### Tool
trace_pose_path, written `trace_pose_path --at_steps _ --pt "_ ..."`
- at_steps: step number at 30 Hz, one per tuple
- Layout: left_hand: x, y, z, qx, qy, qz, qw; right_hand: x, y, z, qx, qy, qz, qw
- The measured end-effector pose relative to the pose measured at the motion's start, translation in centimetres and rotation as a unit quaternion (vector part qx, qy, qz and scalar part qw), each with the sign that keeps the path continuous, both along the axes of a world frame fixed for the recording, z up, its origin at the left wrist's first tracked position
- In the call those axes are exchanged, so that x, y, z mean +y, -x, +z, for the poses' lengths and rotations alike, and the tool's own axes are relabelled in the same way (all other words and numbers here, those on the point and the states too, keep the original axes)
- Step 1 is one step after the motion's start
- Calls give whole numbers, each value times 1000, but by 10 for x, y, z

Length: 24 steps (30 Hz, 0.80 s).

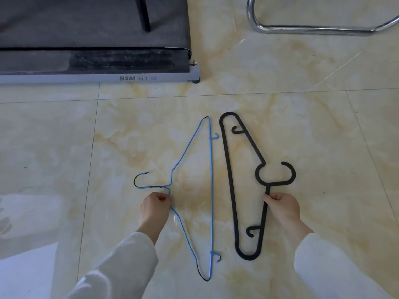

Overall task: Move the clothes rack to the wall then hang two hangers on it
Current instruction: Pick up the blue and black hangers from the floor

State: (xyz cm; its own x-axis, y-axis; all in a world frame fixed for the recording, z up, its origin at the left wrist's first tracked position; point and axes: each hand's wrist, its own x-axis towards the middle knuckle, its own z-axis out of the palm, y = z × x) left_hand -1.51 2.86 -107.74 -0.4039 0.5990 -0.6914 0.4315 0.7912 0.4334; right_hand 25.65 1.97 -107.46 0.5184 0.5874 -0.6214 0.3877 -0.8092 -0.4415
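Note:
Two hangers lie side by side on the marble-pattern floor. The blue wire hanger (211, 190) is on the left, its hook pointing left. The black plastic hanger (228, 169) is on the right, its hook pointing right. My left hand (154, 209) pinches the blue hanger at its neck, just below the hook. My right hand (281, 207) pinches the black hanger's shoulder bar just below its neck. Both sleeves are white. A curved chrome tube (313, 30), which may be the clothes rack's base, rests on the floor at the top right.
A treadmill (95, 59) with a dark belt and a grey end bar fills the top left, with a black leg (143, 14) standing on it. Open floor tiles surround the hangers.

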Motion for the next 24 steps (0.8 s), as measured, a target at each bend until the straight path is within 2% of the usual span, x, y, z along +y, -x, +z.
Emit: trace_pose_path --at_steps 5,10,17,24 --pt "-5 3 20 -116 -22 10 993 -3 0 23 128 -24 -33 991" --pt "-17 -7 82 -219 -32 25 975 -8 19 81 156 -51 16 986" --pt "-60 -4 198 -226 -15 49 973 -36 62 207 185 -19 65 980" --pt "-110 8 364 -251 -1 108 962 -72 108 378 220 5 140 965"
